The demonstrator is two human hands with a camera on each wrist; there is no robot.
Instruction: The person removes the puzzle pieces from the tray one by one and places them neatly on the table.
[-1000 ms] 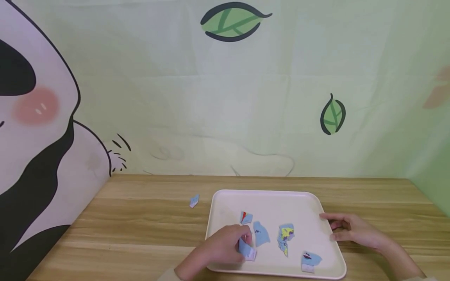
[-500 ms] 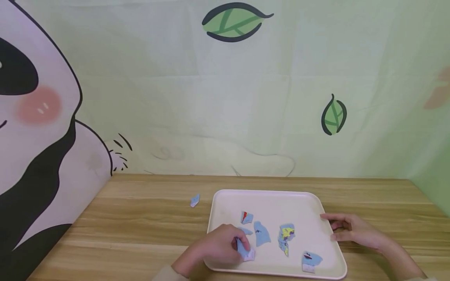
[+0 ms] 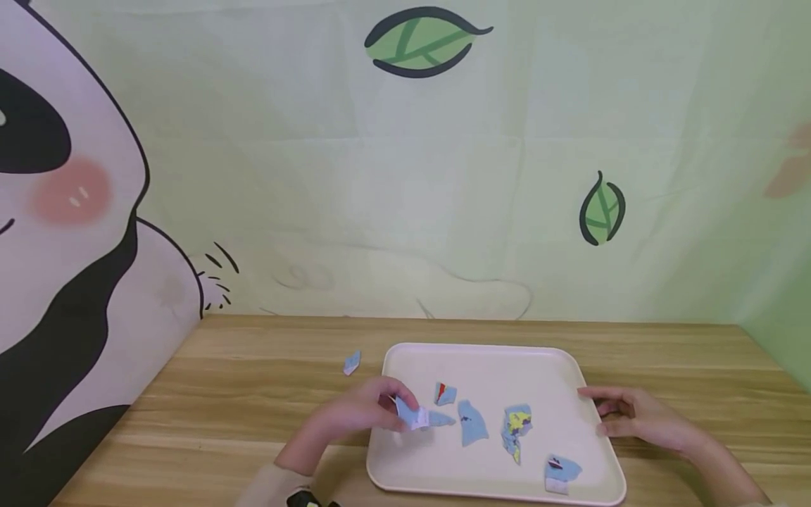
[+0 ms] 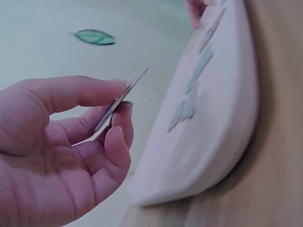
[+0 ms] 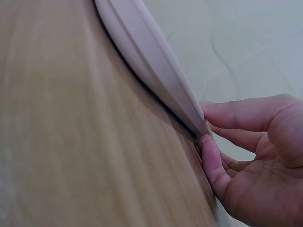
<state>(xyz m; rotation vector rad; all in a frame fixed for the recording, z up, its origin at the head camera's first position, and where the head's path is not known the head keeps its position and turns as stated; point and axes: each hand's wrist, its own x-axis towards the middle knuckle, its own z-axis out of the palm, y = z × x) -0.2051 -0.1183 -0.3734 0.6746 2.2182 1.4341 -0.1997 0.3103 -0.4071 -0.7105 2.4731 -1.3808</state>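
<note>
Between the thumb and forefinger of my left hand [image 3: 357, 408] is a light-blue map puzzle piece [image 3: 413, 415] with a pale edge, held over the left side of a white tray [image 3: 481, 479]. The left wrist view shows this thin piece [image 4: 136, 80] edge-on, raised off the tray. It overlaps another narrow blue piece [image 3: 442, 418] in the head view. My right hand [image 3: 652, 419] touches the tray's right rim with forefinger and thumb, tips set apart along the edge. The right wrist view shows those fingertips against the rim [image 5: 165, 71].
On the tray lie a red-marked piece [image 3: 446, 393], a taller blue piece [image 3: 472, 424], a yellow-patterned cluster [image 3: 516, 426] and a blue-and-white piece [image 3: 560, 473] near the front right corner. One small piece [image 3: 351, 362] is on the wooden table [image 3: 253, 394], left of the tray.
My left hand has lifted the light-blue piece from the tray's front left and carried it back and to the left. The narrow blue piece is now uncovered; my right hand stays put.
</note>
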